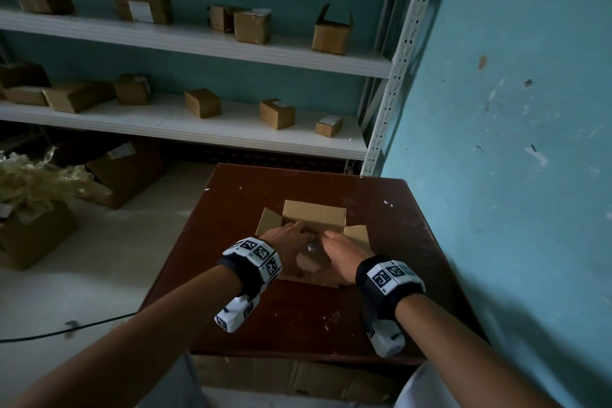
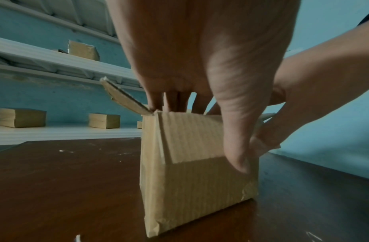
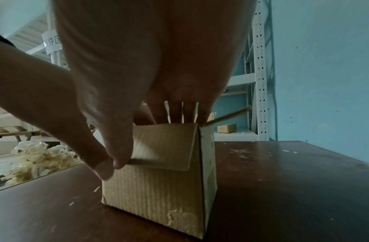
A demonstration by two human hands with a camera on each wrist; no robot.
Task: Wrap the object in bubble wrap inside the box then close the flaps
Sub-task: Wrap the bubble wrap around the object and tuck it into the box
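Brown table (image 1: 231,242) bearing cardboard box (image 1: 313,214)

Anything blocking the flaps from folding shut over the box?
Yes: both hands. The left hand and right hand reach into the open cardboard box over the bubble wrap, in the path of the flaps. Nothing else visible.

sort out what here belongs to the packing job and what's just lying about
In the job: box on the table, bubble wrap inside it, left hand, right hand.

Lying about: boxes on the shelves, floor boxes, loose packing heap, cable.
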